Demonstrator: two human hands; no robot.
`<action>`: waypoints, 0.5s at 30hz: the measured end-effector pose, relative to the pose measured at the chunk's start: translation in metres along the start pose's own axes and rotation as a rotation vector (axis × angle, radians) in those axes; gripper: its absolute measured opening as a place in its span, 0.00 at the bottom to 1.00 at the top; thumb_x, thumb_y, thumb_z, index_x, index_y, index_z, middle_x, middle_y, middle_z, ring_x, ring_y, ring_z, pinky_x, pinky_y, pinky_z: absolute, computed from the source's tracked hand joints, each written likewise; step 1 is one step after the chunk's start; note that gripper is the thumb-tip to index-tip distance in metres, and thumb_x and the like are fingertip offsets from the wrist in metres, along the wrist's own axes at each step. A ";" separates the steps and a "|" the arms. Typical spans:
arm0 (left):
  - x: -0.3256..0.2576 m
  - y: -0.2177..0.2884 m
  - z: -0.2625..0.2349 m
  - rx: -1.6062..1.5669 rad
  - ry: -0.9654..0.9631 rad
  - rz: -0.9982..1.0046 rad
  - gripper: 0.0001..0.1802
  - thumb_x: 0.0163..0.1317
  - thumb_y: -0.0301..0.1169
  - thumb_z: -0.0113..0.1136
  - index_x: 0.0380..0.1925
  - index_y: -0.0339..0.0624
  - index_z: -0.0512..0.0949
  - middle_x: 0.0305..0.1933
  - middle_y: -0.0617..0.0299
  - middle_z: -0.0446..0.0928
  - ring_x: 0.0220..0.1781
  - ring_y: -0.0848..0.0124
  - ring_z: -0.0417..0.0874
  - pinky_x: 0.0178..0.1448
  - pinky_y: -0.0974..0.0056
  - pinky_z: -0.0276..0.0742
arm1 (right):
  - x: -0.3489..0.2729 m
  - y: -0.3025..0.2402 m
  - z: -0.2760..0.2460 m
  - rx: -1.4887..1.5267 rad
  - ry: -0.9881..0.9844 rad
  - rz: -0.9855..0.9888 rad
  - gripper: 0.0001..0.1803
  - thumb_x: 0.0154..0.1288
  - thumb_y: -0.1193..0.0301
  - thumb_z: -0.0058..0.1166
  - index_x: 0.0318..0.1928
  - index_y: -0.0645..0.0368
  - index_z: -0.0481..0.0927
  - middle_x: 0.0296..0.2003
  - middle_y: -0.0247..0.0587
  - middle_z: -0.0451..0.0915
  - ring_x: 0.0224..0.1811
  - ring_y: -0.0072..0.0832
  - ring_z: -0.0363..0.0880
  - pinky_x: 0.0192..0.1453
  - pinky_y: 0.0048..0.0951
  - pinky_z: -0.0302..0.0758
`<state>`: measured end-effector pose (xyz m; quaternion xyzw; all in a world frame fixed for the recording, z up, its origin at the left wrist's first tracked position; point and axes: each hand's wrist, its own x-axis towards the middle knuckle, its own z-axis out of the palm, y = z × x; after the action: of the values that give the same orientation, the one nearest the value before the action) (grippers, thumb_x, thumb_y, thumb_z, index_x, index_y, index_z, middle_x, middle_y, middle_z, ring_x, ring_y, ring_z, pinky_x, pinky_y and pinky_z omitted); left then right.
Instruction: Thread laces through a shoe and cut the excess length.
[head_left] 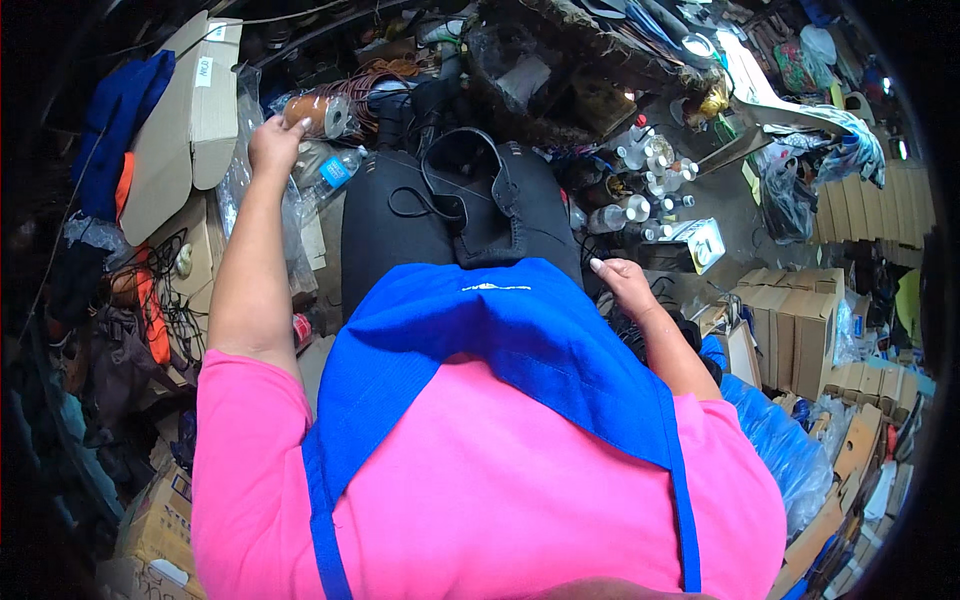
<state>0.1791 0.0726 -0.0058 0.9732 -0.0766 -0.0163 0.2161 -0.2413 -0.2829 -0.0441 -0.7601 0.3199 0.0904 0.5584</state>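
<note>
Across my lap, on black trousers (pixel 385 235), rests a black shoe upper or similar stitched piece (pixel 506 205) with a rounded, open collar. A thin black cord (pixel 408 190) loops out from its left side. My left hand (pixel 274 148) is out at the far left, fingers curled in a pinch beside a brown spool of thread (pixel 318 115). Whether it touches the spool I cannot tell. To the right of my lap, my right hand (pixel 626 286) is closed, thumb pressed on the fingers. Any thread between the hands is too fine to see.
A plastic bottle (pixel 340 170) lies just right of my left forearm. Several bottles (pixel 640 180) stand beyond my right hand, near a white-and-yellow can (pixel 697 243). Cardboard boxes (pixel 795 320) are stacked at the right. A large cardboard piece (pixel 180 130) leans at the left.
</note>
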 end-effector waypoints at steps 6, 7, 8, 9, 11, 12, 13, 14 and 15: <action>-0.031 0.036 -0.028 -0.985 -0.355 0.183 0.22 0.65 0.46 0.50 0.52 0.47 0.75 0.27 0.68 0.74 0.30 0.78 0.70 0.35 0.74 0.64 | -0.034 -0.088 -0.010 0.048 -0.452 -0.013 0.18 0.65 0.59 0.54 0.43 0.63 0.81 0.35 0.32 0.80 0.38 0.19 0.74 0.45 0.24 0.70; -0.059 0.066 -0.044 -1.073 -0.623 0.334 0.24 0.68 0.49 0.46 0.57 0.50 0.71 0.22 0.77 0.65 0.21 0.88 0.58 0.26 0.81 0.54 | -0.043 -0.127 -0.003 -0.010 -0.479 -0.106 0.16 0.64 0.62 0.55 0.45 0.61 0.81 0.35 0.35 0.80 0.38 0.22 0.75 0.46 0.26 0.71; -0.101 0.115 -0.056 -1.025 -0.693 0.297 0.26 0.67 0.47 0.49 0.61 0.48 0.69 0.22 0.77 0.62 0.21 0.89 0.55 0.26 0.82 0.54 | -0.049 -0.160 0.002 -0.069 -0.496 -0.193 0.15 0.63 0.64 0.56 0.46 0.59 0.81 0.36 0.37 0.80 0.38 0.25 0.76 0.47 0.28 0.72; -0.117 0.118 -0.037 -0.870 -0.717 0.605 0.27 0.64 0.44 0.54 0.61 0.47 0.68 0.23 0.74 0.65 0.22 0.85 0.61 0.27 0.77 0.60 | -0.052 -0.189 0.009 -0.074 -0.504 -0.200 0.15 0.63 0.64 0.56 0.46 0.59 0.81 0.36 0.37 0.80 0.38 0.25 0.76 0.47 0.28 0.72; -0.159 0.135 -0.016 -0.854 -0.673 1.064 0.23 0.59 0.40 0.59 0.53 0.41 0.73 0.23 0.69 0.70 0.25 0.79 0.68 0.31 0.69 0.66 | -0.045 -0.225 0.014 -0.569 -0.576 -0.498 0.15 0.59 0.63 0.59 0.42 0.59 0.82 0.34 0.42 0.79 0.37 0.34 0.77 0.45 0.31 0.72; -0.169 0.142 -0.029 -0.732 -0.959 0.949 0.20 0.58 0.39 0.61 0.46 0.38 0.75 0.24 0.65 0.71 0.27 0.76 0.70 0.32 0.66 0.68 | -0.038 -0.229 0.010 -0.628 -0.464 -0.680 0.15 0.58 0.61 0.59 0.38 0.59 0.82 0.31 0.44 0.78 0.36 0.37 0.77 0.42 0.33 0.73; -0.174 0.149 -0.047 -0.593 -1.230 0.815 0.18 0.56 0.39 0.62 0.40 0.35 0.76 0.25 0.62 0.73 0.28 0.73 0.73 0.34 0.63 0.69 | -0.026 -0.233 0.006 -0.685 -0.350 -0.863 0.16 0.56 0.59 0.60 0.33 0.60 0.83 0.28 0.46 0.76 0.34 0.40 0.77 0.39 0.36 0.73; -0.176 0.150 -0.059 -0.493 -1.189 0.834 0.17 0.55 0.38 0.64 0.29 0.33 0.75 0.23 0.58 0.72 0.27 0.72 0.73 0.33 0.64 0.68 | -0.011 -0.241 0.005 -0.640 -0.259 -0.770 0.17 0.56 0.57 0.60 0.28 0.61 0.82 0.28 0.46 0.77 0.33 0.40 0.77 0.39 0.38 0.73; -0.177 0.144 -0.060 -0.493 -1.190 0.839 0.17 0.55 0.38 0.64 0.29 0.33 0.75 0.23 0.58 0.72 0.27 0.72 0.73 0.33 0.64 0.68 | 0.006 -0.241 0.008 -0.578 -0.056 -0.790 0.20 0.58 0.54 0.57 0.30 0.62 0.82 0.27 0.47 0.77 0.33 0.41 0.77 0.38 0.37 0.73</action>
<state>-0.0122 -0.0038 0.1095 0.6138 -0.5370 -0.4703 0.3373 -0.0935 -0.2371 0.1404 -0.9444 -0.0461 -0.0226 0.3247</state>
